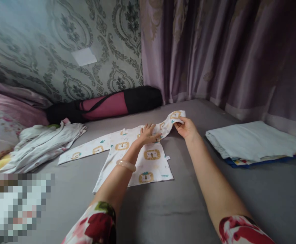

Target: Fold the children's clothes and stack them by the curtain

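Note:
A small white long-sleeved shirt [151, 166] with a lion-face print lies spread on the grey sheet. Its left-side sleeve stretches out flat across the bed. My left hand [148, 135], a bangle on its wrist, rests with fingers spread on the shirt near the right shoulder. At the cuff end of the other sleeve, my right hand [184, 127] pinches the fabric between thumb and fingers. That sleeve is lifted a little off the sheet and bends upward at its end.
Folded clothes [257, 140] lie in a stack at the right. Crumpled pale clothes [43, 142] are heaped at the left. A black and maroon long bag [104, 105] lies along the wall. Purple curtains [201, 47] hang behind the bed. A blurred-out patch covers the lower left.

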A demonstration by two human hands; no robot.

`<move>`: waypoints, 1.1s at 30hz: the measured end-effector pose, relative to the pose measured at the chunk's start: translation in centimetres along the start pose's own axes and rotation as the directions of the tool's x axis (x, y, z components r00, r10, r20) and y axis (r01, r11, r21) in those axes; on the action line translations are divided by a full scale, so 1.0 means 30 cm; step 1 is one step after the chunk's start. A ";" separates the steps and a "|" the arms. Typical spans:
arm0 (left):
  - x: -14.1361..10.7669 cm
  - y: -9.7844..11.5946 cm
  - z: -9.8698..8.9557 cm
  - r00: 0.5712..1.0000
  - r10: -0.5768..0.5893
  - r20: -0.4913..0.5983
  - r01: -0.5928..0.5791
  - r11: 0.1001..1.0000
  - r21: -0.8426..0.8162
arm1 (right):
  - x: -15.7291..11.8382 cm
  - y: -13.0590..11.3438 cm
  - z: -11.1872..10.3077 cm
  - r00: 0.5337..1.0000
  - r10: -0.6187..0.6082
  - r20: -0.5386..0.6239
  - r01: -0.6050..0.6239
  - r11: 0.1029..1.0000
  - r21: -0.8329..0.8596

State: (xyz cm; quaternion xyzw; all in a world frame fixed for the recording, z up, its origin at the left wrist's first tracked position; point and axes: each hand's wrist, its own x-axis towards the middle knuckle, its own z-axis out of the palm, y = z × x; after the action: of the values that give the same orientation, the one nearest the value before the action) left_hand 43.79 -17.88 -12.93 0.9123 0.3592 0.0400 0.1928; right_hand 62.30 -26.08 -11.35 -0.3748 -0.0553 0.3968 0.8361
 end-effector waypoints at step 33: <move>0.067 0.055 0.121 0.999 0.027 -0.024 -0.024 0.993 0.119 | -0.019 -0.008 -0.004 0.988 -0.071 0.136 0.066 0.997 0.044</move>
State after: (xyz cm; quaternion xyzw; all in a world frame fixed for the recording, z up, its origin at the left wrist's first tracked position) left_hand 47.11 -18.81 -15.77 0.9260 0.3517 0.0329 0.1331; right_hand 62.10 -26.65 -11.18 -0.3276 -0.1178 0.3939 0.8507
